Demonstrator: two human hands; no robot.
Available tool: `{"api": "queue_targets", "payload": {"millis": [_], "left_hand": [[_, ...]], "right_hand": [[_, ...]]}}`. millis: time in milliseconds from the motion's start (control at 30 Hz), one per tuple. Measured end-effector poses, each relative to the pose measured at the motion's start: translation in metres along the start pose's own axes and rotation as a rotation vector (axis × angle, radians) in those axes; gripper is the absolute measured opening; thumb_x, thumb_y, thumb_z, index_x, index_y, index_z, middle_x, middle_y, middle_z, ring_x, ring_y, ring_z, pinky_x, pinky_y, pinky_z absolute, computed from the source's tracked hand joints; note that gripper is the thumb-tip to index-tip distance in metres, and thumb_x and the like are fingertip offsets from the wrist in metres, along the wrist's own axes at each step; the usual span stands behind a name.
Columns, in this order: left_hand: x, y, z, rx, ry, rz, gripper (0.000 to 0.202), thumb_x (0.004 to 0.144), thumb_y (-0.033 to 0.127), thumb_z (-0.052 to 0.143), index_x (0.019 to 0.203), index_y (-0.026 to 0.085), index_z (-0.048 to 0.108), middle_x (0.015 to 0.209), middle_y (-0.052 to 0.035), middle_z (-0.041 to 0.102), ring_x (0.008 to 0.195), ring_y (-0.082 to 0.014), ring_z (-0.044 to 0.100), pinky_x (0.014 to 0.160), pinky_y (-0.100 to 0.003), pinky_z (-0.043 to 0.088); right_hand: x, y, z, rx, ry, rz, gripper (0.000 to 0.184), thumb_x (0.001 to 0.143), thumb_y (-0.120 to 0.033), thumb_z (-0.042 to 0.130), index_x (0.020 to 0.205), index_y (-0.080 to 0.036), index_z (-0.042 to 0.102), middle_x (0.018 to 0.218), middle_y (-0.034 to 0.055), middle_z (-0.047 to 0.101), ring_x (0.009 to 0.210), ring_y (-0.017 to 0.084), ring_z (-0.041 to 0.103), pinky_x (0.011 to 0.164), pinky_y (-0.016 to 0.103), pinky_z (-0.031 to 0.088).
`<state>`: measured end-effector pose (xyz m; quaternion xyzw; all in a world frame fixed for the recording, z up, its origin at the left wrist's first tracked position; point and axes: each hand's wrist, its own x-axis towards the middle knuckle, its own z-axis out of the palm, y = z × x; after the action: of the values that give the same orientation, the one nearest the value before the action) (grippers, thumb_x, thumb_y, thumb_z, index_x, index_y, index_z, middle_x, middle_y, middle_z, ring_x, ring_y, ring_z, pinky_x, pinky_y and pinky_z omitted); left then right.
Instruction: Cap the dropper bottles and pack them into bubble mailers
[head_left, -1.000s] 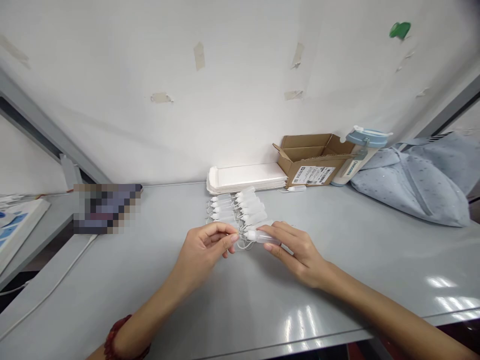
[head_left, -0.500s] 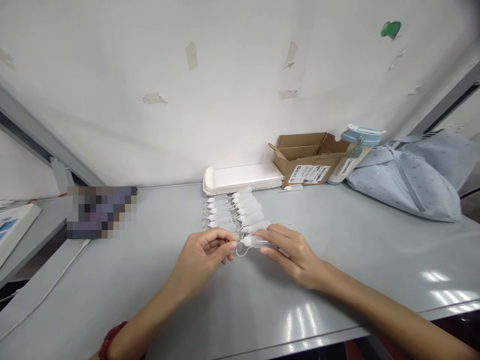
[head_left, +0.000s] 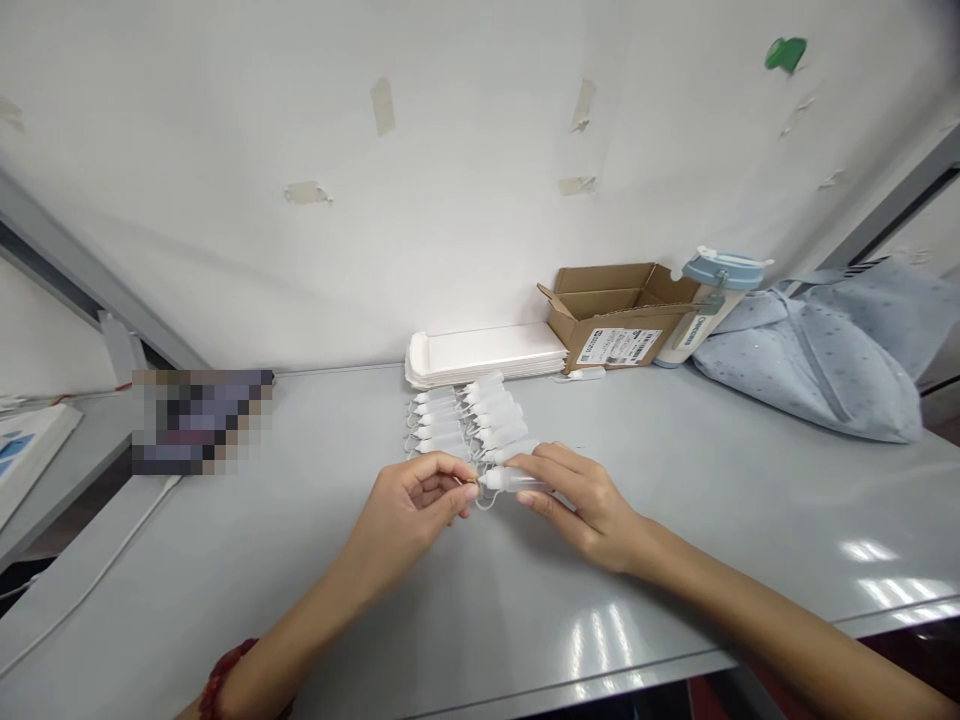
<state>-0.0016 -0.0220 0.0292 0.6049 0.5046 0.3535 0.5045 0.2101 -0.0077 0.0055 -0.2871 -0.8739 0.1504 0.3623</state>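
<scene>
My right hand (head_left: pixel 581 497) grips a small translucent squeeze bottle with a white nozzle (head_left: pixel 504 481), held sideways just above the grey table (head_left: pixel 300 560). My left hand (head_left: pixel 416 505) is pinched at the bottle's tip, on a tiny part I cannot make out. A thin white loop hangs under the nozzle. Just behind the hands, several like bottles (head_left: pixel 469 420) lie in two neat rows on the table.
A stack of flat white trays (head_left: pixel 487 352) lies against the wall. To its right stand an open cardboard box (head_left: pixel 611 315), a blue-lidded cup (head_left: pixel 709 305) and a pale blue bag (head_left: pixel 817 350). A white cable (head_left: pixel 90 590) runs along the left.
The hands have stayed together on the bottle and shifted only slightly; the view has drifted a little to the right.
</scene>
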Motion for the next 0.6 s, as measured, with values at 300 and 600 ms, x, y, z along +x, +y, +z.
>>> {"api": "queue_targets", "payload": {"millis": [300, 600], "left_hand": [[-0.001, -0.002, 0.002, 0.224, 0.172, 0.068, 0.022, 0.080, 0.033, 0.057, 0.099, 0.023, 0.060, 0.094, -0.0034, 0.066, 0.076, -0.0170, 0.061, 0.061, -0.026, 0.048], [-0.001, -0.003, -0.003, 0.244, 0.200, 0.040, 0.020, 0.082, 0.036, 0.055, 0.095, 0.023, 0.061, 0.081, -0.0021, 0.067, 0.071, -0.0171, 0.061, 0.061, -0.027, 0.046]], "right_hand": [[0.003, 0.013, -0.001, -0.094, 0.051, 0.019, 0.025, 0.093, -0.024, 0.042, 0.115, -0.017, 0.051, 0.082, 0.0065, 0.057, 0.074, 0.018, 0.051, 0.067, 0.032, 0.044], [0.013, 0.037, -0.001, -0.225, 0.010, 0.054, 0.026, 0.091, -0.026, 0.045, 0.113, -0.015, 0.054, 0.092, 0.0105, 0.053, 0.084, 0.021, 0.048, 0.074, 0.038, 0.045]]}}
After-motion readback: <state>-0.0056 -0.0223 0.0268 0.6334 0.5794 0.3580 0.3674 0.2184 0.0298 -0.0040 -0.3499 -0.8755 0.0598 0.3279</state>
